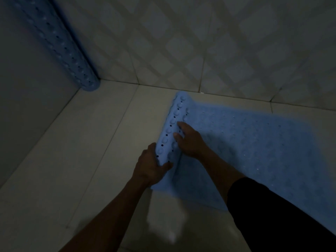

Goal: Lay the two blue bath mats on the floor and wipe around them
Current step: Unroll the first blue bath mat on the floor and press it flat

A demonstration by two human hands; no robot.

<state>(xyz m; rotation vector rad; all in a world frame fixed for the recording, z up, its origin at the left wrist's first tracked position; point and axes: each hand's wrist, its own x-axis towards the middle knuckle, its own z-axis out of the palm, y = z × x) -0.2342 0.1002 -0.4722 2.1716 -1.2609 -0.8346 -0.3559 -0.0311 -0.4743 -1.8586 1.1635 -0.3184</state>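
One blue bath mat [254, 148] lies mostly unrolled on the pale tiled floor, right of centre. Its left end is still curled into a roll [171, 130] showing round suckers and small holes. My left hand [151, 166] grips the near end of that roll. My right hand [189, 139] rests on top of the roll with fingers spread, pressing on it. A second blue mat [60, 44] stands rolled up in the far left corner, leaning against the wall.
The room is dim. A wall with a diamond-pattern tile [200, 42] runs along the back, close to the mat's far edge. A plain wall [27, 97] closes the left side. Bare floor tiles [87, 151] lie left of the mat. A dark trouser leg [276, 219] is at lower right.
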